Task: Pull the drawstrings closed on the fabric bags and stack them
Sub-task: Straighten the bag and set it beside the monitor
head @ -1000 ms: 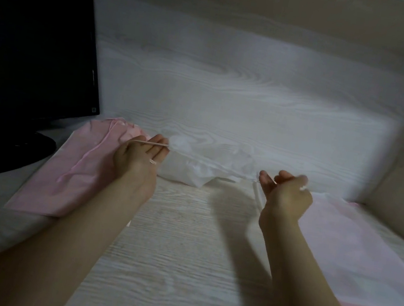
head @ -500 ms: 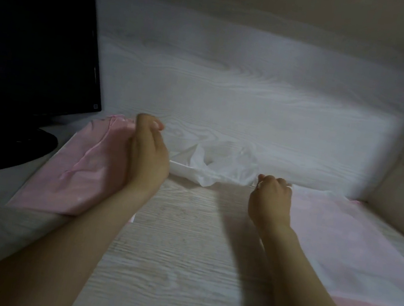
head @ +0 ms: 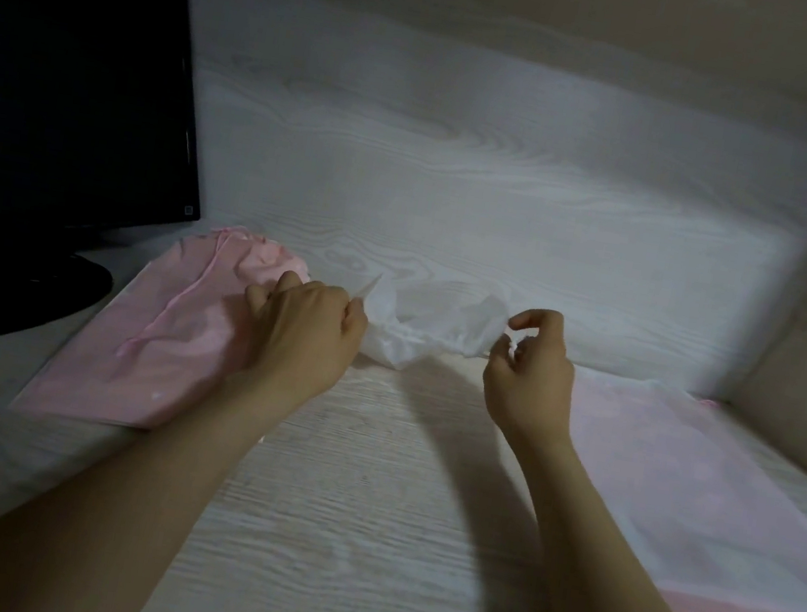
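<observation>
1. Pale wood-grain covers both the worktop (head: 359,533) and the back panel (head: 463,158) behind it. A beige side wall closes the right of the frame.
2. A black monitor (head: 58,91) stands at the upper left, its dark base resting on the worktop.
3. A white bag (head: 419,328) sits at the centre of the frame, near the back panel. Its fabric is bunched and crumpled between the two hands, and its lower edge touches the worktop.
4. The left hand (head: 303,338) is at the bag's left side, back of the hand up and fingers curled. It pinches a thin white cord (head: 372,285) whose end pokes up just above the knuckles.
5. The right hand (head: 531,375) is at the bag's right side. Its thumb and fingertips are pressed together on the gathered edge there, the other fingers arched above. Whether it holds cord or cloth cannot be told.
6. A pink bag (head: 151,353) lies flat at the left, beside the monitor base and partly under the left forearm. Its mouth is puckered at the far end, and a pink drawstring (head: 173,309) trails down its face.
7. A flat pile of bags (head: 705,504) lies at the right, near the side wall. A pale, whitish layer is on top and a pink edge shows along the near side.
</observation>
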The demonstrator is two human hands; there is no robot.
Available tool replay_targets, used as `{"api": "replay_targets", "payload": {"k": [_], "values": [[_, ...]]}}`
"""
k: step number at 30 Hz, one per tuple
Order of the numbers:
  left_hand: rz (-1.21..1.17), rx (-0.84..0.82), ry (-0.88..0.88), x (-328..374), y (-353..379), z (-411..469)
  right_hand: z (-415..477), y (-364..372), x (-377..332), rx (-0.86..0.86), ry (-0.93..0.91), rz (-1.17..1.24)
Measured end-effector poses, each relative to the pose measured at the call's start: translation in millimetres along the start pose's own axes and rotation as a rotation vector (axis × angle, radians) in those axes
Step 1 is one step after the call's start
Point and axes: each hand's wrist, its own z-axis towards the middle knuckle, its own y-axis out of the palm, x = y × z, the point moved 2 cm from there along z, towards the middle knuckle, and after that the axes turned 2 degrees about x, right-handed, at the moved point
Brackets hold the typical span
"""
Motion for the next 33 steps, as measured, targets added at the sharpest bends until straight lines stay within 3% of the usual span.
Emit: {"api": "replay_targets", "payload": {"k": [7, 13, 19, 23, 29, 33], "values": [[0.139, 0.097, -0.075, -4, -12, 6, 7, -18, 17, 0.219, 0.215, -0.062], [0.206, 0.164, -0.047, 1, -12, 8, 4, -20, 14, 0.272, 0.208, -0.257], [0.146, 0.165, 0.067, -5, -5, -3, 2, -13, 17, -0.013, 0.391, -0.377], [0.099, 0.071, 0.113, -1, -4, -3, 1, -14, -5, -0.045, 0.283, -0.413], [0.125, 0.049, 0.114, -2, -1, -2, -6, -7, -32, -0.114, 0.099, -0.177], [0.021, 0.091, 0.161, 6, -7, -6, -8, 1, -28, -0.214, 0.252, -0.024]]}}
